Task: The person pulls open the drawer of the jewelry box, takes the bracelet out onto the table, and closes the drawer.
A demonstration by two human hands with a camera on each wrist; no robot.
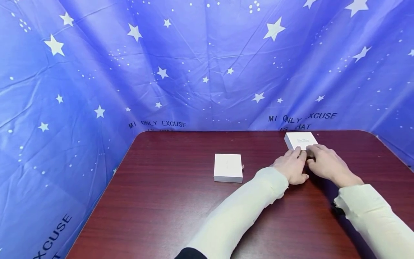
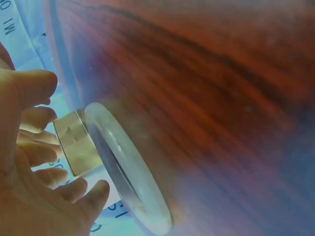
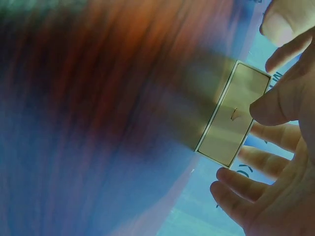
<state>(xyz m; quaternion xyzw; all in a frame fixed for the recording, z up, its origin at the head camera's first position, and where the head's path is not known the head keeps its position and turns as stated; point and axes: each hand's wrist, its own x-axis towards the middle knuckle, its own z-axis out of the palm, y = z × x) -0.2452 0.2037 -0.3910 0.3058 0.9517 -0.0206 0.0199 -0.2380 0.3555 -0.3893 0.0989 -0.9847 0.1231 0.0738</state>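
A white box (image 1: 299,139) with small lettering on its lid sits at the table's back right. Fingers of my left hand (image 1: 291,168) reach its front edge. From the right side, my right hand (image 1: 329,162) touches the same box, its fingers fairly straight. In the right wrist view the box's gold-toned front panel (image 3: 219,135) shows a small ribbon tab. A pale, smooth ring like a bangle (image 2: 140,182) appears close to the gold panel (image 2: 83,142) in the left wrist view; I cannot tell whether it lies on the table. In the head view it is hidden.
A second white box (image 1: 228,167), with a small tab at its right side, lies left of my hands on the dark red wooden table (image 1: 155,201). A blue curtain (image 1: 194,64) with white stars hangs behind the table's back edge.
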